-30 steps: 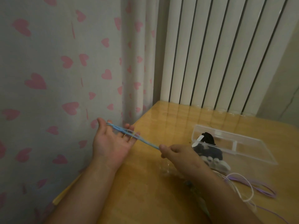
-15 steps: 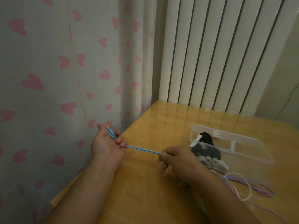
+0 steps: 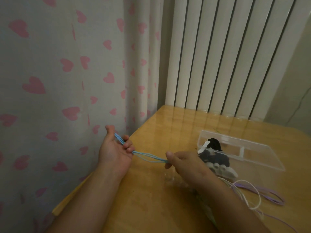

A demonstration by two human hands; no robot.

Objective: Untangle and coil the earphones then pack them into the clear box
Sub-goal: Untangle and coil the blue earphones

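left hand (image 3: 116, 152) over the desk's (image 3: 151, 204) left edge, palm up, thumb raised. its fingers (image 3: 128, 146) curl over several strands of the blue earphone cable (image 3: 149, 157), gripping them against the palm.

the strands run taut-ish, slightly spread, across to the right hand (image 3: 185, 165), held above the desk. thumb and fingers there pinch the bundle's other end.

clear box (image 3: 257, 153) lies open on the desk toward the far right edge, just behind the right hand. a dark bundle (image 3: 216, 145) with a white piece fills its left end. pale earbuds (image 3: 224, 170) at the box's near left corner; cannot tell whether inside or just outside.

purple cable (image 3: 271, 196) and white cable (image 3: 252, 199) lie loose near the right edge, beside the right forearm.

heart-print curtain (image 3: 67, 73) hangs along the desk's left edge.
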